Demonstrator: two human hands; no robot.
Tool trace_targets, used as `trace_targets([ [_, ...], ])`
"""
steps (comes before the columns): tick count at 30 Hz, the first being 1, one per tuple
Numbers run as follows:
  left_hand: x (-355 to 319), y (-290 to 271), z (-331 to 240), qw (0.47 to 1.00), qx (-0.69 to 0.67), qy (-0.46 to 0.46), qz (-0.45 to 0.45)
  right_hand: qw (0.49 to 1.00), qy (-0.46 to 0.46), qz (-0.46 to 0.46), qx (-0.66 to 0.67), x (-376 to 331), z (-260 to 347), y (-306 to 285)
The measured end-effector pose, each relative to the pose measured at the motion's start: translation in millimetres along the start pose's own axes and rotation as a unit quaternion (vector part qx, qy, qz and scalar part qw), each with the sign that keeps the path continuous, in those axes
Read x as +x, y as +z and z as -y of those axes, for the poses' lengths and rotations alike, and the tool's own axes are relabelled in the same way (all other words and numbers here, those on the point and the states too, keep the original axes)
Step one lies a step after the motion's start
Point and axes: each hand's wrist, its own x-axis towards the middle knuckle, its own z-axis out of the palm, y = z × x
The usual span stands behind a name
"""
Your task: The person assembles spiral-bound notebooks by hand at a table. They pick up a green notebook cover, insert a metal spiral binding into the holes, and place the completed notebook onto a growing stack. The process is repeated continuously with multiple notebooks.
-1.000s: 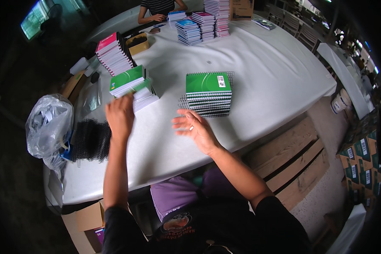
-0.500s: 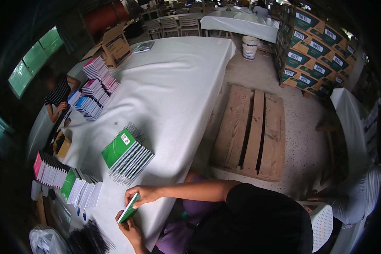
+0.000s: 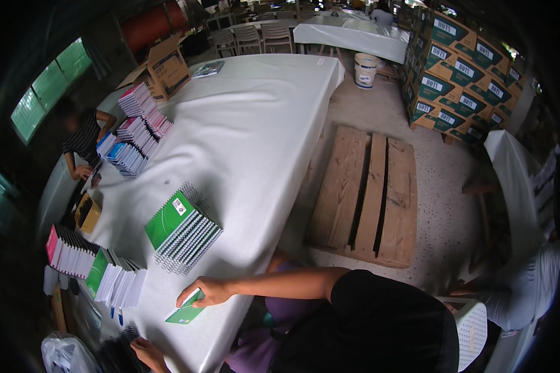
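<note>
My right hand (image 3: 206,291) is closed on the upper edge of a green notebook (image 3: 185,314), tilted over the white-covered table near its front edge. My left hand (image 3: 148,354) is at the black spiral binding coils (image 3: 129,339) on the near left, its fingers curled at their edge; whether a coil is between them is too small to make out. Farther up the table is a stack of green spiral-bound notebooks (image 3: 183,230). Left of my hands stand a row of green-covered notebooks (image 3: 118,280) and a row of pink-covered notebooks (image 3: 73,252), pages outward.
A yellow container (image 3: 88,214) sits at the table's left edge. Beyond it are piles of pink and blue books (image 3: 134,140), an open cardboard box (image 3: 167,68) and a seated person (image 3: 84,140). A wooden pallet (image 3: 367,196) lies right, stacked cartons (image 3: 460,74) behind. A plastic bag (image 3: 68,354) is near left.
My left hand has let go of the green notebook and moved left and nearer, to the black coils. The right hand keeps the notebook, now turned with its cover showing more.
</note>
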Motion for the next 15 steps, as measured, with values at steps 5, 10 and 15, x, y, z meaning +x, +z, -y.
trace_targets([
  [5, -16.7, -41.1, -87.6, 0.897, -0.407, -0.105, 0.136, 1.000, -0.007, 0.005, 0.001, -4.3, -8.9, -4.7],
  [10, -34.5, -73.8, -122.7, 0.880, -0.425, -0.074, 0.198, 0.999, -0.026, -0.024, 0.015, 7.9, -26.9, 12.1],
  [15, -25.9, -70.3, -137.9, 0.889, -0.375, -0.030, 0.263, 0.994, 0.087, -0.029, 0.067, 1.4, -33.8, 3.5],
])
